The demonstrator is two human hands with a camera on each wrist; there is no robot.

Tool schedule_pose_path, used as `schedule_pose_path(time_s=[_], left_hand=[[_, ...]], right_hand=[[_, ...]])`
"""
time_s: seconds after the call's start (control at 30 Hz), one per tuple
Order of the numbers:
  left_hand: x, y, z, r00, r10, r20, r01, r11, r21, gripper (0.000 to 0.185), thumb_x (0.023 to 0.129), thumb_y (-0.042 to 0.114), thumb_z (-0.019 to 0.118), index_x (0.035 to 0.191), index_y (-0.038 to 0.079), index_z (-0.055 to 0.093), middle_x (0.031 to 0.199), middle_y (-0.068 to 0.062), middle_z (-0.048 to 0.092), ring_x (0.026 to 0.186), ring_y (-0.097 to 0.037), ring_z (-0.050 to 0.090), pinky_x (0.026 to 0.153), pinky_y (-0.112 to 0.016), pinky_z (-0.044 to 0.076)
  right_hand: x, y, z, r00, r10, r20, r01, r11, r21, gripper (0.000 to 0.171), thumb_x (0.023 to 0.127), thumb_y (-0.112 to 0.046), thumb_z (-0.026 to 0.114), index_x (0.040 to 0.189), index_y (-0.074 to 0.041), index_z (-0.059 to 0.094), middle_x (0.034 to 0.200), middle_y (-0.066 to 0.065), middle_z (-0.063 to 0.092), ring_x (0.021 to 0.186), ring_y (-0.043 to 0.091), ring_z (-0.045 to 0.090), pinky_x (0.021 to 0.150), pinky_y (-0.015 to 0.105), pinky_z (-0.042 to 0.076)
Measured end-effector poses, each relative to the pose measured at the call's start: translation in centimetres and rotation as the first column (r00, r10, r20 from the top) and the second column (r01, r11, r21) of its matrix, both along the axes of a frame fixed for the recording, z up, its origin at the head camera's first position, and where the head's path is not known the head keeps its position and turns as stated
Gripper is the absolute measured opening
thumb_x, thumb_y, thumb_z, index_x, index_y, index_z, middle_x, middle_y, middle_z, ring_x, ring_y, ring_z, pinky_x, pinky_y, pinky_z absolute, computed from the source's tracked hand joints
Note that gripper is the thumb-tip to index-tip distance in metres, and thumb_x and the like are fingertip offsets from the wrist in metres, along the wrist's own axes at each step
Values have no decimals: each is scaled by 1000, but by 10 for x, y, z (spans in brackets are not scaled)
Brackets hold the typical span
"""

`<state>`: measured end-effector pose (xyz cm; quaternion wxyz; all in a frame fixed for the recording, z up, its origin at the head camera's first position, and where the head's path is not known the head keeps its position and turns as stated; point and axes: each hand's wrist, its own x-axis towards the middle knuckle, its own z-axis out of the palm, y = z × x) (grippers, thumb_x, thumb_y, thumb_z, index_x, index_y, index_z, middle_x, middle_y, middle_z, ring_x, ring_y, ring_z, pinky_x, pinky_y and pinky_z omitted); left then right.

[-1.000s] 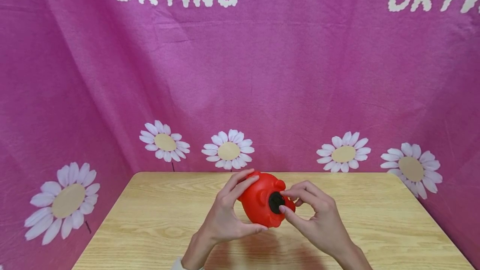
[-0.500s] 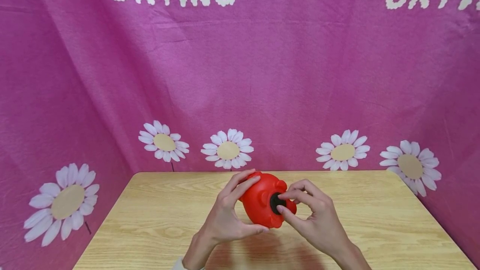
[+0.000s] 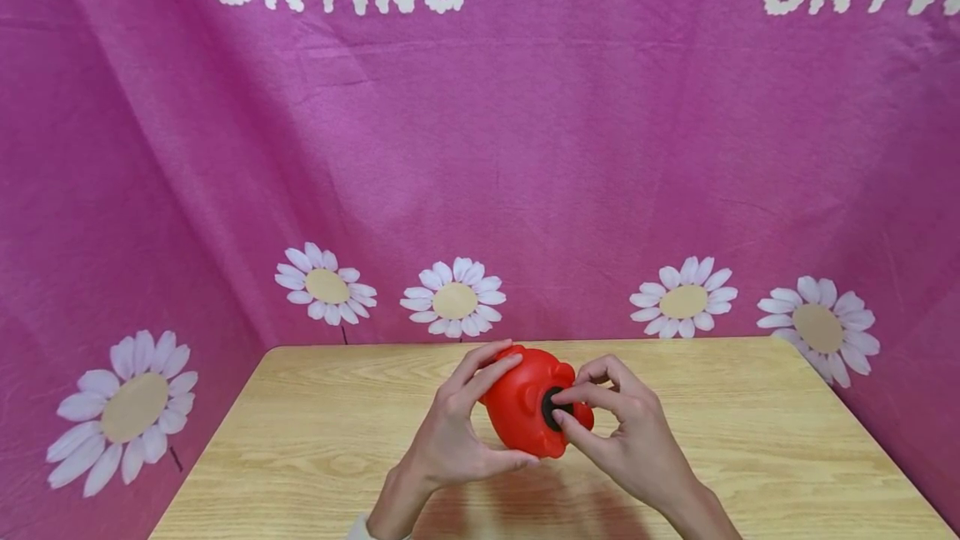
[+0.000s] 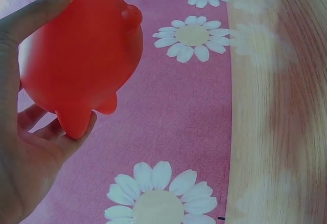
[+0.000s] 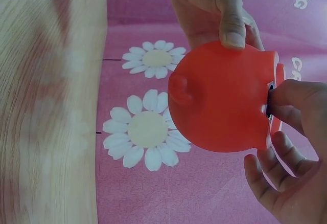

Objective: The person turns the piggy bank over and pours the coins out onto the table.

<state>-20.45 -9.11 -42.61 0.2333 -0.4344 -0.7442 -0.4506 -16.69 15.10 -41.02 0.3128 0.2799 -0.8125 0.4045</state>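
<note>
A red plastic piggy bank (image 3: 521,411) is held above the wooden table (image 3: 300,440), its underside turned towards me. My left hand (image 3: 457,432) grips its body, fingers over the top and thumb beneath; the left wrist view shows the red piggy bank (image 4: 76,60) in that hand (image 4: 30,132). My right hand (image 3: 626,432) pinches the round black plug (image 3: 553,408) in the underside between thumb and forefinger. From the right wrist, the piggy bank (image 5: 219,101) shows side on, with the right hand's fingertips (image 5: 286,101) at the plug.
A pink cloth (image 3: 525,148) with white daisies and the word CRYING hangs behind and along both sides of the table. The table's far edge (image 3: 525,346) meets the cloth just behind the hands.
The right hand's thumb and forefinger have closed in over the black plug, covering more of it. The piggy bank and left hand have barely moved.
</note>
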Motion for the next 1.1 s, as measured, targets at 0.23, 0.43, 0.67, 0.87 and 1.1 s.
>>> schedule_pose_path(time_s=[0.23, 0.43, 0.67, 0.87, 1.1], left_hand=[[-1, 0, 0, 1000, -31, 3, 31, 1000, 3, 100, 66, 20, 104, 153, 11, 56, 155, -16, 53, 134, -29, 62, 103, -38, 64], [0, -1, -1, 999, -49, 20, 49, 999, 10, 99, 65, 20, 104, 152, 11, 57, 154, -16, 54, 133, -28, 63, 103, -37, 63], [-1, 0, -2, 998, -51, 25, 50, 999, 7, 99, 65, 21, 104, 152, 12, 58, 153, -15, 55, 133, -27, 64, 104, -37, 63], [-1, 0, -3, 999, -38, 24, 38, 999, -9, 99, 64, 21, 104, 151, 13, 58, 153, -14, 55, 133, -27, 63, 105, -38, 62], [-1, 0, -3, 999, -38, 27, 39, 999, -15, 99, 64, 23, 104, 151, 14, 58, 153, -13, 56, 134, -27, 62, 105, -38, 62]], right_hand=[[-1, 1, 0, 999, 18, -32, -18, 1000, 9, 38, 74, 4, 92, 95, -26, 84, 104, -10, 61, 97, 8, 60, 79, 14, 52], [-1, 3, 2, 998, 48, -30, -47, 999, 27, 37, 73, 6, 92, 95, -24, 85, 105, -9, 59, 103, 9, 61, 82, 23, 57], [-2, 5, 2, 998, 68, 4, -68, 997, 43, 38, 75, 6, 91, 94, -27, 84, 108, -6, 60, 107, 11, 61, 85, 24, 55], [-2, 7, 2, 997, 75, 6, -76, 996, 48, 36, 75, 4, 91, 93, -27, 84, 109, -6, 59, 106, 10, 60, 85, 23, 54], [-3, 8, 2, 994, 105, -23, -104, 993, 50, 37, 75, 5, 91, 93, -27, 84, 111, -6, 60, 107, 7, 58, 84, 23, 56]])
